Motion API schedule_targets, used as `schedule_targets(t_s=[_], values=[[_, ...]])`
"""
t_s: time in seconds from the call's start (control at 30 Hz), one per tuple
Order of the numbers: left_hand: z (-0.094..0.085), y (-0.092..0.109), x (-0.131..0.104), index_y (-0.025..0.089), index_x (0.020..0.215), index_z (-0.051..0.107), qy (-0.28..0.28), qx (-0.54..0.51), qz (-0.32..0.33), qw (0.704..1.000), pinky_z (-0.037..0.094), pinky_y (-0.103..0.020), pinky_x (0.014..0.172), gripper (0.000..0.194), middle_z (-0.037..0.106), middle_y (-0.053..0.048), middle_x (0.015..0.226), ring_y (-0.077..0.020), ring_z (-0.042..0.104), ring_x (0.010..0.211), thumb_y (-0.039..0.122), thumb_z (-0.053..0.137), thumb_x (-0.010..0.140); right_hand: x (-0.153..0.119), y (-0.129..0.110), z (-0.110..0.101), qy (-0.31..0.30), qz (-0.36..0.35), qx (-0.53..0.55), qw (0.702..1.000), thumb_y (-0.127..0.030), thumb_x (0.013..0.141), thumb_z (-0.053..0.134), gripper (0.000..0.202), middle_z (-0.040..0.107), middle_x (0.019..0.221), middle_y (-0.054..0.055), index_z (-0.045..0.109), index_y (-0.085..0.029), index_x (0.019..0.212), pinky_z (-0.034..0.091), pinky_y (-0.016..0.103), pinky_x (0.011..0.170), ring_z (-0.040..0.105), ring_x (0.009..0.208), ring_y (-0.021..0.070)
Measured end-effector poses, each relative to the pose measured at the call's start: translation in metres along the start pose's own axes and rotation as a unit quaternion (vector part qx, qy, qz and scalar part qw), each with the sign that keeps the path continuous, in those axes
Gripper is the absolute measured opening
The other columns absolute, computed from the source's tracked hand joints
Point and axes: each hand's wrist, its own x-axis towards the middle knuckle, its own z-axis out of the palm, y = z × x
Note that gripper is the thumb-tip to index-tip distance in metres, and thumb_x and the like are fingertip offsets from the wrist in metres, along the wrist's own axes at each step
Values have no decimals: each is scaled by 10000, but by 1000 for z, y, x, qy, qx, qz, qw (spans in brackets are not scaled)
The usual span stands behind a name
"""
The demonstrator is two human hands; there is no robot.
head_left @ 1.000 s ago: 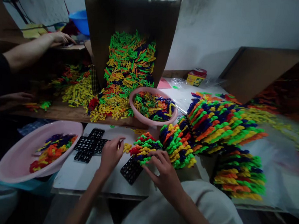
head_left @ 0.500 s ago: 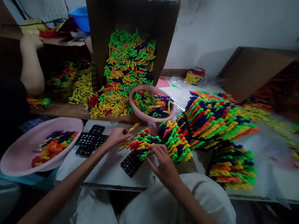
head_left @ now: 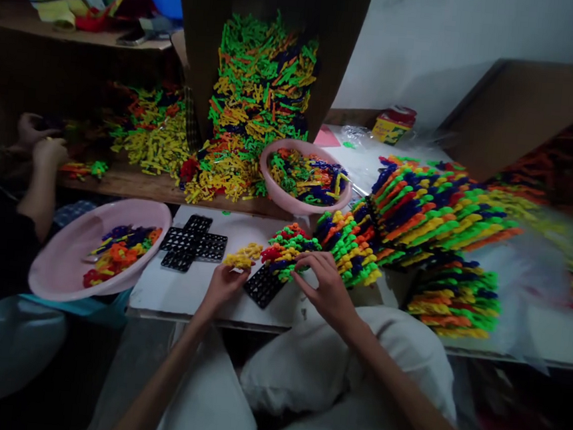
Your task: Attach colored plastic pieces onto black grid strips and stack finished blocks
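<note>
My left hand (head_left: pixel 224 288) is closed at the near edge of a small heap of yellow plastic pieces (head_left: pixel 243 255), its fingertips on a yellow piece. My right hand (head_left: pixel 324 284) has its thumb and fingers curled together at the near right side of a block of knobbly red, green, yellow and blue pieces (head_left: pixel 291 247). What its fingertips pinch, if anything, is too small to tell. These pieces stand in rows at the far end of a black grid tray (head_left: pixel 264 289), whose near part is bare. Further black grid trays (head_left: pixel 194 244) lie crosswise on the left.
Filled blocks of coloured pieces (head_left: pixel 437 208) stand on the right. A pink basin (head_left: pixel 301 206) of mixed pieces sits behind, below a carton (head_left: pixel 344 39) spilling more. Another pink basin (head_left: pixel 56 258) is at the left, near a co-worker's hands (head_left: pixel 47 140). A yellow tub (head_left: pixel 392 127) stands behind.
The view has tilted down. My left hand has come down and nearer to me, from holding up a yellow piece to the near edge of the yellow heap. The co-worker's arm has lowered.
</note>
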Motion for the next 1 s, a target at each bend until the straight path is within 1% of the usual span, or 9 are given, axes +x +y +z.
schedule_targets(t_s=[0.07, 0.17, 0.3, 0.37, 0.57, 0.67, 0.8, 0.93, 1.0], values=[[2, -4, 3, 148, 925, 714, -6, 49, 21, 999, 566, -308, 759, 321, 752, -101, 986, -207, 699, 853, 387, 734, 713, 0, 0, 0, 2, 1, 2, 1000, -209, 911, 617, 36, 668, 994, 53, 590, -233, 908, 479, 402, 896, 565, 1025, 239], [7, -5, 3, 141, 960, 704, 5, 91, 14, 996, 568, -299, 727, 339, 756, -84, 951, -197, 702, 794, 363, 748, 708, -1, 1, 0, 0, 2, 0, 1000, -211, 912, 618, 34, 664, 1002, 55, 590, -232, 915, 473, 397, 899, 559, 1036, 239], [13, -5, 0, 167, 939, 724, 11, 87, 61, 994, 554, -312, 854, 250, 753, -66, 1012, -200, 693, 937, 335, 716, 754, -1, 1, 1, 2, -1, -1, 1000, -216, 914, 622, 38, 666, 1003, 52, 587, -229, 916, 464, 392, 902, 553, 1029, 233], [16, -8, 0, 177, 934, 732, 11, 88, 75, 993, 550, -318, 876, 220, 753, -56, 1020, -194, 692, 939, 321, 699, 771, -1, 2, 1, 2, 0, -1, 1000, -218, 916, 620, 36, 667, 1002, 52, 587, -229, 920, 461, 394, 905, 551, 1026, 232], [25, -14, 0, 200, 993, 720, 29, 140, 62, 988, 551, -313, 848, 214, 759, -43, 1012, -186, 700, 891, 240, 662, 790, -1, 2, 1, -5, 10, 2, 1000, -221, 918, 611, 28, 668, 1004, 53, 590, -237, 926, 462, 404, 903, 554, 1019, 238], [25, -9, 2, 188, 986, 710, 32, 212, 66, 975, 533, -285, 762, 201, 750, -66, 962, -184, 683, 807, 268, 665, 808, -1, 1, 1, -8, 12, 5, 1000, -215, 918, 606, 32, 665, 1012, 53, 591, -240, 928, 465, 404, 912, 555, 1033, 240], [26, 1, 9, 192, 926, 712, -9, 313, 84, 946, 485, -278, 734, 128, 725, -60, 861, -178, 633, 747, 207, 643, 819, -1, 0, 1, -9, 19, 4, 1000, -224, 915, 602, 28, 665, 1014, 58, 599, -245, 933, 473, 413, 908, 556, 1038, 248], [30, -2, 14, 181, 840, 693, -12, 337, 103, 936, 468, -296, 781, 54, 693, -63, 905, -199, 611, 866, 219, 656, 830, -2, 2, 0, -1, 29, 6, 1000, -211, 905, 613, 41, 675, 992, 52, 592, -242, 922, 473, 414, 904, 553, 1025, 248], [31, -8, 13, 176, 821, 681, -8, 341, 112, 933, 464, -314, 820, 87, 683, -68, 920, -211, 602, 926, 259, 664, 843, -2, 3, -1, 1, 34, 12, 999, -199, 900, 621, 58, 678, 998, 50, 585, -241, 918, 470, 417, 917, 549, 1039, 250]])
